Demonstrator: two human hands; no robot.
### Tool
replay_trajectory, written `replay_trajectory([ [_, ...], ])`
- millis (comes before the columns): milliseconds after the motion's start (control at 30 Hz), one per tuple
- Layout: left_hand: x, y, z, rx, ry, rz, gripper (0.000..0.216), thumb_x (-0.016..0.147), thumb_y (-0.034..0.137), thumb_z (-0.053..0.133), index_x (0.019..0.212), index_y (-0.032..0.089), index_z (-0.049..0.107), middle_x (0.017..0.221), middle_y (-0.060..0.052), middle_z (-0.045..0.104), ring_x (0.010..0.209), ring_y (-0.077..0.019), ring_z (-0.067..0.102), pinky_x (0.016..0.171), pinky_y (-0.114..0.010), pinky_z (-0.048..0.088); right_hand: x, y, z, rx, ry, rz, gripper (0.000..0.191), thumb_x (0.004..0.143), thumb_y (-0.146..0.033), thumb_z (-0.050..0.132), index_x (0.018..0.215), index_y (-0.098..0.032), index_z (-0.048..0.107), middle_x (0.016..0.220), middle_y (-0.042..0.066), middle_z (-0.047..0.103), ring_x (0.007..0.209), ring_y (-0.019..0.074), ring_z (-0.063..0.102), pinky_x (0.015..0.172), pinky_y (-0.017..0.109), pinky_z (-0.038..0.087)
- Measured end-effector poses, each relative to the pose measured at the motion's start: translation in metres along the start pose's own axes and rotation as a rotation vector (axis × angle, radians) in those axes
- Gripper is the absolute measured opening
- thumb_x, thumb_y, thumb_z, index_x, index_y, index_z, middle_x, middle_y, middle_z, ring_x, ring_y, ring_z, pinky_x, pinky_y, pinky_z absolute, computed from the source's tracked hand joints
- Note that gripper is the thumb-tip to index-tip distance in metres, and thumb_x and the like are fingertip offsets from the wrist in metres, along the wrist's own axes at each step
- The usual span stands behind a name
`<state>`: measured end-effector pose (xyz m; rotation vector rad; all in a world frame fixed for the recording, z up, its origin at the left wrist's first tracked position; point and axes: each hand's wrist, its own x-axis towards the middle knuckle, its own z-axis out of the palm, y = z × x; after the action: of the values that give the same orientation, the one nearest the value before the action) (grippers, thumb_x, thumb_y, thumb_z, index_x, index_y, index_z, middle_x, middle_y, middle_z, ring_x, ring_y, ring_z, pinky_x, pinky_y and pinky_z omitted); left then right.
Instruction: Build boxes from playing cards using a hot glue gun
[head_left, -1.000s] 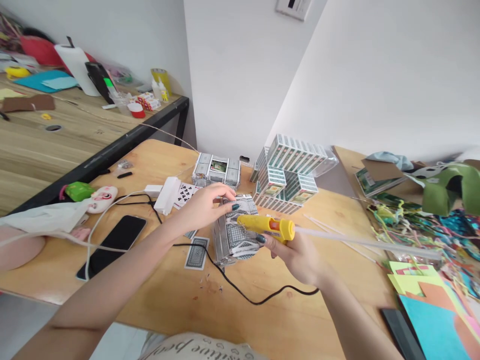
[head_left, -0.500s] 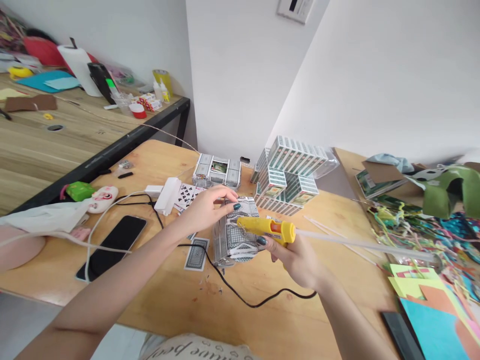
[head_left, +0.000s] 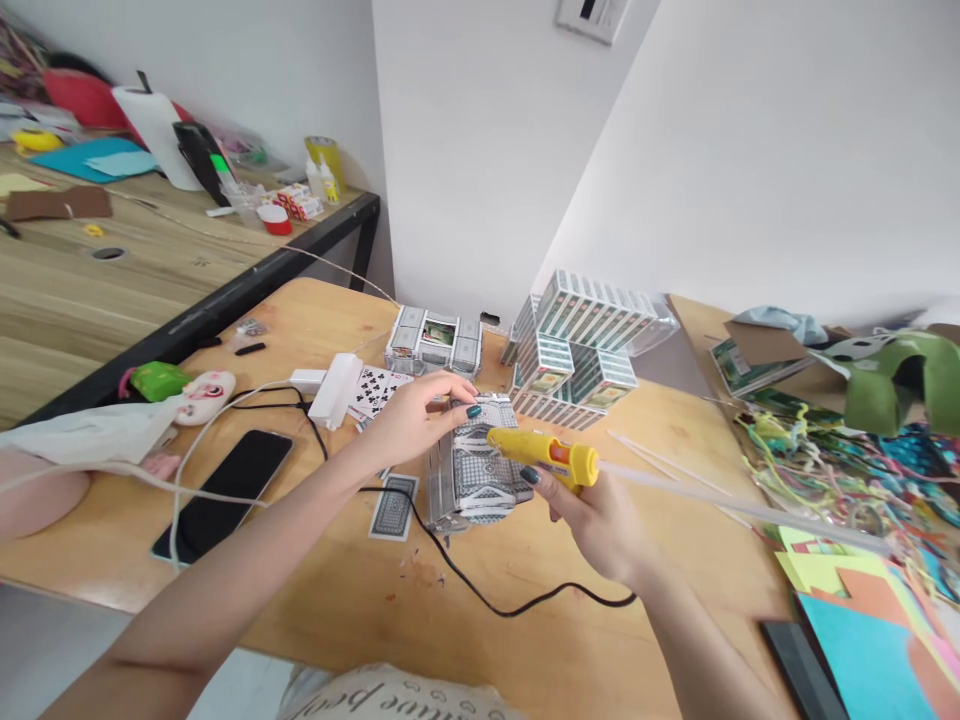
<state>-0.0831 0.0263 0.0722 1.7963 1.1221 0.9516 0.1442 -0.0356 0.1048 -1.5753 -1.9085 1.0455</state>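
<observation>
My right hand (head_left: 596, 520) is closed around a yellow hot glue gun (head_left: 546, 454) with a long clear glue stick (head_left: 735, 508) sticking out behind it. The gun's tip points at the top of a small block built from playing cards (head_left: 474, 472) on the wooden table (head_left: 360, 620). My left hand (head_left: 416, 413) rests on the far left top of that block, fingers curled over it and holding it steady. The gun's black cord (head_left: 480, 590) trails across the table in front of the block.
Loose playing cards (head_left: 394, 505) and a black phone (head_left: 225, 492) lie to the left. A bigger card structure (head_left: 581, 345) and a smaller one (head_left: 435, 340) stand behind. Coloured paper (head_left: 862, 620) and string scraps (head_left: 832, 470) fill the right side. A second desk (head_left: 112, 270) stands at left.
The glue gun has shifted slightly right and its nose has tilted up along the block's top. My left hand has stayed on the block.
</observation>
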Motion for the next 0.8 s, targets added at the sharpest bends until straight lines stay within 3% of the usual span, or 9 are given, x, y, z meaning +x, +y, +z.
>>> replay_trajectory([
  [300, 0.000, -0.001, 0.004, -0.017, 0.010, -0.007, 0.012, 0.083, 0.028, 0.055, 0.088, 0.019, 0.061, 0.111, -0.005, 0.061, 0.102, -0.0163, 0.057, 0.083, -0.031, 0.050, -0.006, 0.004, -0.005, 0.010, 0.010, 0.071, 0.037, 0.085, -0.053, 0.046, 0.079, -0.019, 0.058, 0.060, -0.001, 0.053, 0.054, 0.0125, 0.048, 0.048, 0.023, 0.041],
  [533, 0.001, -0.001, 0.003, -0.014, 0.008, -0.014, 0.012, 0.083, 0.029, 0.056, 0.087, 0.019, 0.061, 0.110, -0.005, 0.061, 0.101, -0.0165, 0.058, 0.081, -0.030, 0.051, -0.016, 0.019, -0.010, 0.088, 0.076, 0.169, 0.043, 0.081, -0.059, 0.050, 0.067, -0.019, 0.050, 0.055, -0.002, 0.047, 0.049, 0.0111, 0.044, 0.044, 0.023, 0.037],
  [700, 0.000, -0.002, 0.004, -0.025, 0.041, -0.027, 0.015, 0.082, 0.033, 0.057, 0.087, 0.019, 0.062, 0.110, -0.006, 0.061, 0.102, -0.0178, 0.057, 0.080, -0.031, 0.052, -0.018, 0.020, -0.013, 0.138, 0.125, 0.134, 0.046, 0.082, -0.058, 0.049, 0.060, -0.018, 0.053, 0.061, 0.002, 0.053, 0.057, 0.0140, 0.048, 0.049, 0.025, 0.040],
  [800, -0.006, -0.006, 0.006, -0.011, 0.079, -0.013, 0.020, 0.085, 0.038, 0.053, 0.092, 0.021, 0.062, 0.111, -0.006, 0.059, 0.107, -0.0190, 0.055, 0.085, -0.033, 0.050, -0.017, 0.020, -0.010, 0.158, 0.150, 0.101, 0.042, 0.083, -0.054, 0.050, 0.066, -0.017, 0.062, 0.070, 0.004, 0.059, 0.062, 0.0151, 0.051, 0.054, 0.026, 0.043],
])
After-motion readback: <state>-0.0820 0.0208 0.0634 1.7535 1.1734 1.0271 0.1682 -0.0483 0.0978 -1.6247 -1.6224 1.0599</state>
